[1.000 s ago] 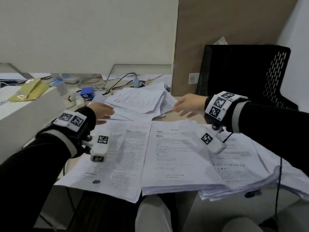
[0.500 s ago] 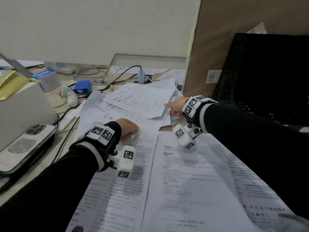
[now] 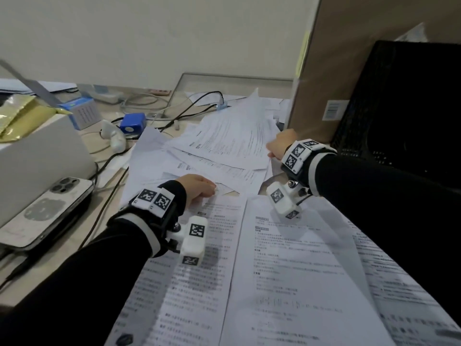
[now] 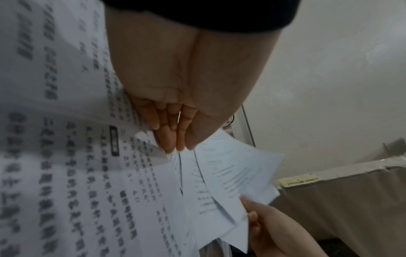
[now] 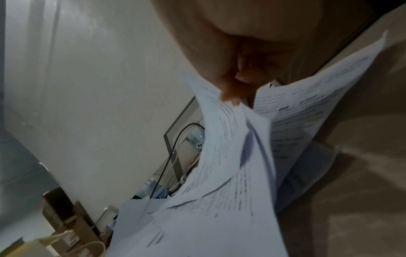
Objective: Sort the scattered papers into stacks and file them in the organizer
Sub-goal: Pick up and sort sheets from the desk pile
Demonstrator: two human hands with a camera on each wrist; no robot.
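Note:
Printed papers cover the desk. A loose far pile [image 3: 224,143] lies fanned out, and larger sheets [image 3: 287,270] lie side by side nearer me. My left hand [image 3: 212,189] rests with straight fingers on the near edge of the far pile; in the left wrist view its fingertips [image 4: 173,146] touch a curled sheet corner. My right hand [image 3: 270,152] pinches the pile's right edge and has it lifted, with the pinch on the sheets [image 5: 232,99] plain in the right wrist view. The black mesh organizer [image 3: 411,108] stands at the right, behind my right forearm.
A brown cardboard box [image 3: 324,71] stands upright behind the papers, beside the organizer. On the left are a white box [image 3: 37,158], a phone [image 3: 50,208] lying face down, a blue block [image 3: 133,122] and several cables [image 3: 199,101].
My view has moved forward and closer over the desk. The right hand reached the far pile's right edge, took hold and raised it. The left hand has stayed at the pile's near edge.

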